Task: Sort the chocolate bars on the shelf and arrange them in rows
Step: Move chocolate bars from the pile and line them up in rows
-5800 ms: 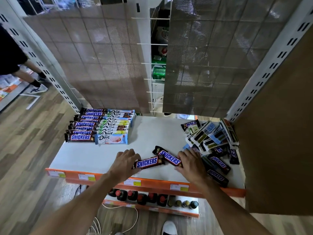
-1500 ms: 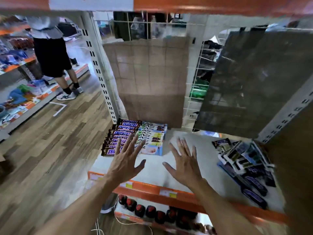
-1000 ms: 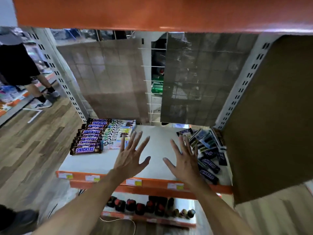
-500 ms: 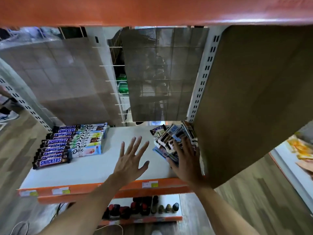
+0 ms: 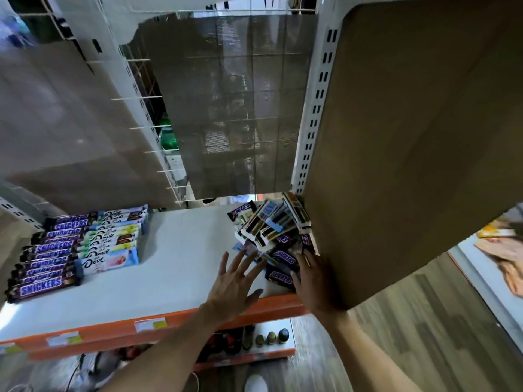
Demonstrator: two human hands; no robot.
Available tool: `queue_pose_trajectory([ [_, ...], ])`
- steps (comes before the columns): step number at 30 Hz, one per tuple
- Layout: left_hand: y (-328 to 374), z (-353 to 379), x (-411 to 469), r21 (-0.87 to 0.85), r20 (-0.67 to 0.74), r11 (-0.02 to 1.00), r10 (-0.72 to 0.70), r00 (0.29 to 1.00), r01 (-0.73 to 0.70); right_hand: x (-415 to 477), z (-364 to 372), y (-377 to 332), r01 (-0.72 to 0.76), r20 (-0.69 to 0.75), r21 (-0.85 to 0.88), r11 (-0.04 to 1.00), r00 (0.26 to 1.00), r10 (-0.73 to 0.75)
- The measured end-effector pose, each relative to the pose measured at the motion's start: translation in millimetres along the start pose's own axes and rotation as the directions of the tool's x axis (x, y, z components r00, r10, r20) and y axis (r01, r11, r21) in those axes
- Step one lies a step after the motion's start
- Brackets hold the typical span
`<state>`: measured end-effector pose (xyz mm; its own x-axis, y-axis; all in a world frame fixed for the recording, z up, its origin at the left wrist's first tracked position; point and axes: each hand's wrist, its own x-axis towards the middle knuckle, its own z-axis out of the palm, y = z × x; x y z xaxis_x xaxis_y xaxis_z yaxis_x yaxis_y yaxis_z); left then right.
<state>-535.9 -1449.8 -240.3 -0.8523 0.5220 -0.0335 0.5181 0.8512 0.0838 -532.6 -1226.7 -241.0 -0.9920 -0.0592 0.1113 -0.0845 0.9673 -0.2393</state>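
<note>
The light is dim and even, with the white shelf (image 5: 175,250) the brightest surface. A soft shadow lies on it just right of the rows of bars (image 5: 85,244), and the right hand (image 5: 314,281) sits dark in the shade of the brown side panel (image 5: 410,137). The wide lens bends the slotted upright (image 5: 314,108) and the panel's edge, and the whole frame is soft, smeared most at the top left corner, the bottles (image 5: 268,338) below and the floor (image 5: 424,335).
</note>
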Motion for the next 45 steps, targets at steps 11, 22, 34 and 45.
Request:
queue_pose_trajectory([
  [11,25,10,30,0.003,-0.013,0.998,0.057,0.998,-0.057,19,18,-1,-0.076,0.025,0.002,0.997,0.997,0.076],
  [22,33,9,36,0.004,-0.068,0.999,0.037,0.997,-0.037,23,20,-1,-0.118,0.062,-0.038,0.992,0.991,0.12],
  [34,-21,6,-6,0.023,-0.029,0.994,-0.102,0.994,0.103,8,8,-8,-0.036,-0.019,-0.033,0.999,0.999,0.036],
  [45,-63,-1,-43,0.025,0.122,0.902,-0.431,0.894,0.431,9,26,-48,0.129,0.051,0.128,0.983,0.989,-0.136],
])
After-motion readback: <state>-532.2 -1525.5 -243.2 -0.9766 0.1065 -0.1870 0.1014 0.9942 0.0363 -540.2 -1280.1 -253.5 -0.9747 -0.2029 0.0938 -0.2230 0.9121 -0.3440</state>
